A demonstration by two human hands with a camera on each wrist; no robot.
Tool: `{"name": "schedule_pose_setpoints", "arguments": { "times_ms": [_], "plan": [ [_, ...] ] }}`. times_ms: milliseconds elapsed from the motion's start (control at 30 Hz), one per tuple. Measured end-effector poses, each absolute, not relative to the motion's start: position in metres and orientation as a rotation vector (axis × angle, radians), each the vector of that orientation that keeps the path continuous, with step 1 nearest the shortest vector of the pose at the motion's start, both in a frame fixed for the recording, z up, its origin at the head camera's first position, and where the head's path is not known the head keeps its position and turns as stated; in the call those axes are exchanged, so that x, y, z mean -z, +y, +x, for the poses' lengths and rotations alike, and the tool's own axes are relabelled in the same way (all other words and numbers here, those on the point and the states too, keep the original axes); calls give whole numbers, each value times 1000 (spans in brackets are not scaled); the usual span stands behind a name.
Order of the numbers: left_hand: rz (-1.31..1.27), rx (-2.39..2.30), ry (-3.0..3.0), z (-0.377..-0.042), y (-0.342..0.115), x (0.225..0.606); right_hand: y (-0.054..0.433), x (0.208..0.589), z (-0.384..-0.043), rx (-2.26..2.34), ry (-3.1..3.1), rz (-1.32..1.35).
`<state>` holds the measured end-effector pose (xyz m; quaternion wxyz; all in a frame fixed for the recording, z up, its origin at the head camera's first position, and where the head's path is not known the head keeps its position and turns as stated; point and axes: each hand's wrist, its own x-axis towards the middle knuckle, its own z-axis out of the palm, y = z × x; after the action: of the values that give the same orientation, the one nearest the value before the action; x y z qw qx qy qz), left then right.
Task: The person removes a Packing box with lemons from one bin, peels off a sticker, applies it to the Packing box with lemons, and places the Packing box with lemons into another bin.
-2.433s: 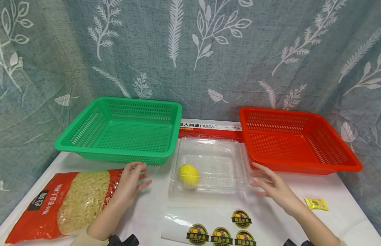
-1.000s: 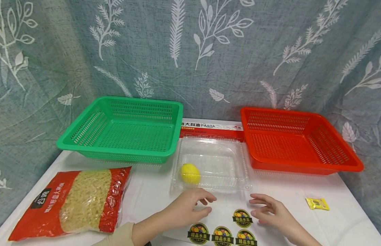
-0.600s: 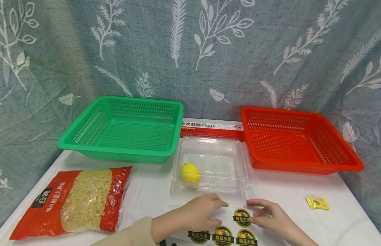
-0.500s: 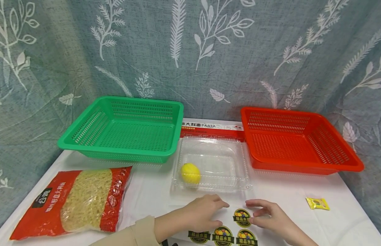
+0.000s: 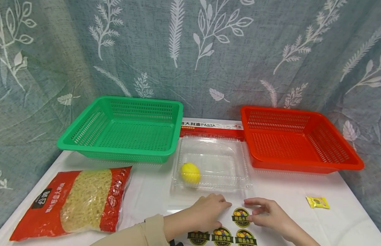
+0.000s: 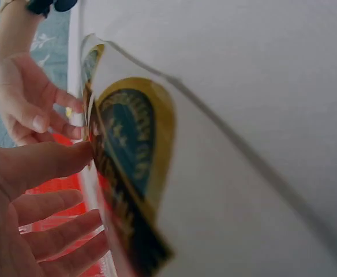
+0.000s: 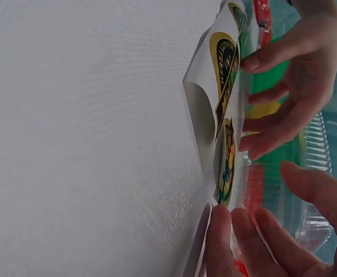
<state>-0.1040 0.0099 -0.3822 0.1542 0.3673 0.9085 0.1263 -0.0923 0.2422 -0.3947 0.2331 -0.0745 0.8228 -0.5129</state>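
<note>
A white sheet [image 6: 209,213] of round black-and-gold fruit stickers lies at the table's front middle. My left hand [image 5: 207,213] is over its left part; in the left wrist view the thumb [image 6: 59,158] rests at a sticker, the other fingers spread apart. My right hand [image 5: 272,217] is at the sheet's right side, fingers loosely bent, its thumb overlapping the edge of the upper sticker [image 5: 240,216]. In the right wrist view one fingertip [image 7: 219,222] meets the sheet's edge, which lifts slightly in a curl. Several stickers show below the hands, the left one partly covered.
Behind the sheet stands a clear plastic box [image 5: 219,160] with a yellow lemon [image 5: 190,173] seen through it. A green basket [image 5: 116,153] is back left, a red basket [image 5: 295,164] back right. A pasta bag [image 5: 86,201] lies left, a small yellow packet [image 5: 317,202] right.
My left hand has moved right from beside the pasta bag to the sticker sheet. My right hand has come down from the clear box's side to the upper sticker.
</note>
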Motion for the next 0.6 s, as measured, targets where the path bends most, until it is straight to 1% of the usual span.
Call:
{"name": "schedule_pose_setpoints", "arguments": {
  "times_ms": [300, 600],
  "plan": [
    [1098, -178, 2654, -101, 16, 384, 242, 396, -94, 1415, 2253, -257],
    [1115, -138, 2702, -100, 18, 387, 240, 398, -98, 1403, 2254, -273]
  ]
}}
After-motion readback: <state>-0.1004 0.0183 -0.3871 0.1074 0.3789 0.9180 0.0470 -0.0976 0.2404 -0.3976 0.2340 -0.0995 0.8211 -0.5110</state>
